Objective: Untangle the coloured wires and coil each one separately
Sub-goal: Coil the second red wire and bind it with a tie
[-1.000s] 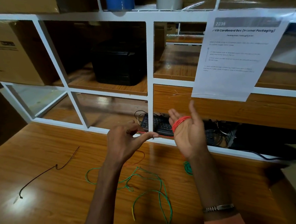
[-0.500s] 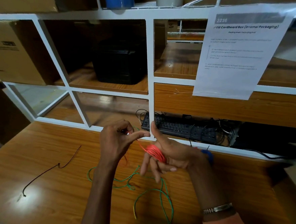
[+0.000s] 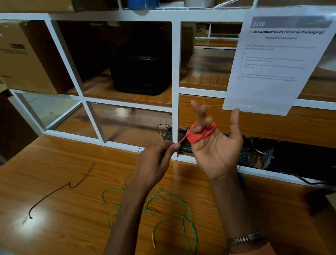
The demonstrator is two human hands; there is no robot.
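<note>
Head view: the right hand (image 3: 214,144) is raised palm-up over the bench's (image 3: 50,215) far edge, fingers straight and thumb spread, with the red wire (image 3: 200,135) wound in several turns round its fingers. A short straight run of that wire leads down-left to the left hand (image 3: 155,160), whose fingertips pinch it. A watch (image 3: 245,238) sits on the right wrist. Below the hands, the green wire (image 3: 169,217) lies in loose, overlapping loops on the bench toward its near edge, one loop rising behind the left hand. A dark wire (image 3: 62,189) lies apart toward the left edge, uncoiled, with a kink midway. Behind the far edge stands a white shelf (image 3: 174,67); a keyboard (image 3: 184,140) and black cables lie in its lowest bay, a black case (image 3: 141,69) above, and a printed sheet (image 3: 277,60) hangs at right.
</note>
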